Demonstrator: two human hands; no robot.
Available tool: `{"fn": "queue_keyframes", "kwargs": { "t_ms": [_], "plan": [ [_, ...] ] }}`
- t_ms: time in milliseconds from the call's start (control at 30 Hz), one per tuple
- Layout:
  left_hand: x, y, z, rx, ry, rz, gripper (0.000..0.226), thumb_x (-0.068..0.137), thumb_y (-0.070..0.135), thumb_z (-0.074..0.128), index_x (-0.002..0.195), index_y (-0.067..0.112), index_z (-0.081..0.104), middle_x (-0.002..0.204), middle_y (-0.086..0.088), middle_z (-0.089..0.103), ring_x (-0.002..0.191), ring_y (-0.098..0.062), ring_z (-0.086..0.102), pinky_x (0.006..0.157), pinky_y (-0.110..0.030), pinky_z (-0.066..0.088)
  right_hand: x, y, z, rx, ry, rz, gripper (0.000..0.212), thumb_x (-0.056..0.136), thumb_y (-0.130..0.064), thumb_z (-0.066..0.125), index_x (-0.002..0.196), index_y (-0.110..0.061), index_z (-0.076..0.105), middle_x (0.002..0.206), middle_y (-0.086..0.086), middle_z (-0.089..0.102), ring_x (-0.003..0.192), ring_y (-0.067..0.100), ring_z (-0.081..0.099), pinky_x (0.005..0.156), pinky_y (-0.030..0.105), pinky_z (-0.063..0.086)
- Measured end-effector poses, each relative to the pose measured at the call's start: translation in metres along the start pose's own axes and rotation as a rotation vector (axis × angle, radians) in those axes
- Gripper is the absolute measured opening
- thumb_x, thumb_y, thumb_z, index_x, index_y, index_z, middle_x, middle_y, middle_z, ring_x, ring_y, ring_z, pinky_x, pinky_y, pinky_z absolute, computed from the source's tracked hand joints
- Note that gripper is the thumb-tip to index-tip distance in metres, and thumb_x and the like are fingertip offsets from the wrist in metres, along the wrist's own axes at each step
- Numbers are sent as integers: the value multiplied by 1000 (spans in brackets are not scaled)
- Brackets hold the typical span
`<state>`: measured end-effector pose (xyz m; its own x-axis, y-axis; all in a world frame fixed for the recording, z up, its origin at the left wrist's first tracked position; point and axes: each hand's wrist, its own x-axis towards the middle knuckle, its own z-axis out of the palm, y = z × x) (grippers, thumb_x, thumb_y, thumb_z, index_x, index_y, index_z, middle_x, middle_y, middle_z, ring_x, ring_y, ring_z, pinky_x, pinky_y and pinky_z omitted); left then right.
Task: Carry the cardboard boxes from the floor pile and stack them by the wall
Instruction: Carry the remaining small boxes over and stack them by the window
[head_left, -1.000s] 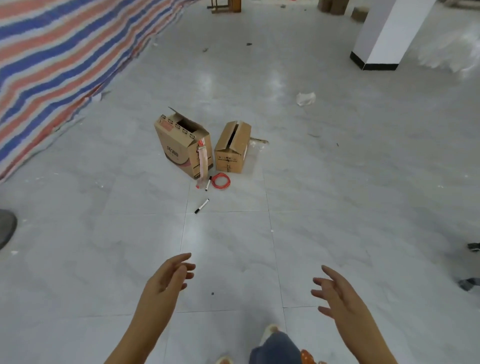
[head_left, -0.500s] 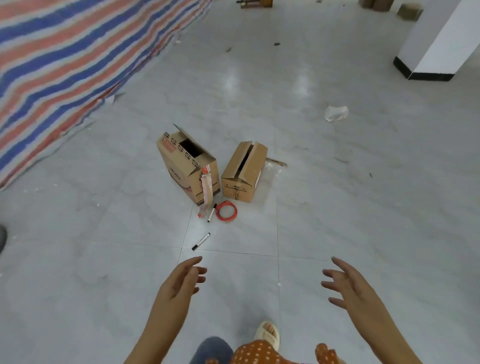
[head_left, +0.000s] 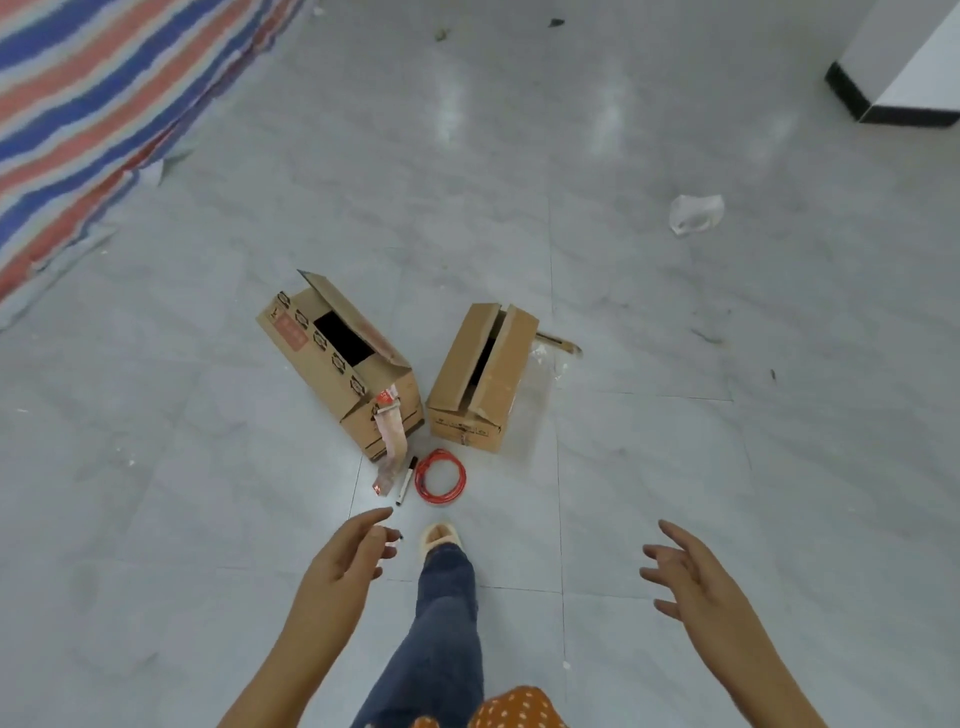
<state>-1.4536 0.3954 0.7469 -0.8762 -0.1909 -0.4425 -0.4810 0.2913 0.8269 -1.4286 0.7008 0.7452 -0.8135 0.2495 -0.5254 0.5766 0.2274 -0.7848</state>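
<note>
Grey tiled floor holds two cardboard boxes, print unreadable; left hand and right hand grip nothing.

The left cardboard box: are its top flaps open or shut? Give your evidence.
Open. The left cardboard box has one flap raised, and a dark gap shows its interior.

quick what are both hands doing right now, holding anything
Left hand: open, fingers relaxed, holding nothing.
Right hand: open, fingers spread, holding nothing.
</note>
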Motion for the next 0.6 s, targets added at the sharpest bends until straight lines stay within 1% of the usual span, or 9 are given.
{"fn": "queue_keyframes", "kwargs": {
  "t_ms": [100, 233, 300, 367, 400, 433, 500, 533, 600],
  "plan": [
    [83, 40, -9, 26, -51, -22, 24, 100, 24, 39, 116, 24, 57, 104, 3, 65, 97, -13, 62, 80, -22, 49, 64, -46, 22, 21, 12, 54, 30, 99, -24, 43, 128, -29, 47, 111, -7, 62, 100, 5, 62, 80, 27, 49],
    [191, 73, -2, 123, -174, 6, 26, 99, 26, 43, 119, 29, 59, 110, 6, 65, 103, -9, 61, 94, -33, 50, 156, -83, 49, 9, 13, 84, 27, 100, -23, 40, 124, -31, 47, 110, -12, 61, 99, 5, 62, 76, 22, 48],
    [251, 76, 15, 138, -215, 13, 24, 99, 27, 45, 115, 35, 60, 111, 9, 65, 105, -7, 60, 95, -30, 48, 212, -83, 64, 6, 3, 124, 26, 100, -21, 40, 124, -29, 47, 110, -8, 62, 98, 7, 62, 76, 23, 48],
    [315, 60, 40, 135, -250, -12, 19, 98, 30, 48, 109, 38, 60, 107, 11, 65, 103, -5, 60, 91, -25, 47, 270, -69, 86, -8, -32, 183, 26, 101, -21, 39, 125, -28, 47, 111, -4, 60, 95, 7, 61, 74, 22, 48],
    [349, 45, 55, 137, -242, -41, 18, 96, 35, 49, 108, 37, 61, 105, 11, 65, 103, -7, 60, 92, -27, 47, 299, -59, 99, -18, -50, 215, 26, 101, -21, 39, 125, -27, 47, 112, -3, 60, 95, 7, 61, 73, 21, 47],
    [380, 26, 72, 145, -236, -58, 24, 93, 41, 49, 111, 32, 62, 105, 9, 64, 105, -12, 60, 95, -32, 48, 329, -45, 114, -27, -69, 244, 26, 101, -22, 40, 125, -26, 47, 113, -2, 59, 95, 7, 60, 73, 21, 48],
    [441, -19, 109, 163, -195, -120, 31, 95, 37, 49, 119, 22, 58, 110, 6, 61, 108, -16, 58, 100, -36, 44, 391, -12, 147, -29, -107, 291, 28, 101, -22, 42, 127, -23, 48, 116, 1, 58, 97, 10, 60, 77, 25, 50],
    [469, -41, 126, 171, -151, -173, 31, 96, 32, 49, 123, 18, 56, 112, 4, 60, 107, -16, 56, 99, -34, 43, 422, 4, 165, -24, -118, 318, 30, 100, -23, 43, 130, -21, 48, 119, 3, 58, 100, 13, 60, 82, 30, 51],
    [518, -89, 159, 215, -124, -216, 29, 97, 26, 49, 122, 13, 55, 107, 1, 59, 101, -19, 56, 85, -28, 42, 478, 40, 200, -48, -142, 359, 36, 99, -27, 45, 134, -21, 45, 125, 4, 55, 101, 16, 57, 93, 37, 49]
  ]
}}
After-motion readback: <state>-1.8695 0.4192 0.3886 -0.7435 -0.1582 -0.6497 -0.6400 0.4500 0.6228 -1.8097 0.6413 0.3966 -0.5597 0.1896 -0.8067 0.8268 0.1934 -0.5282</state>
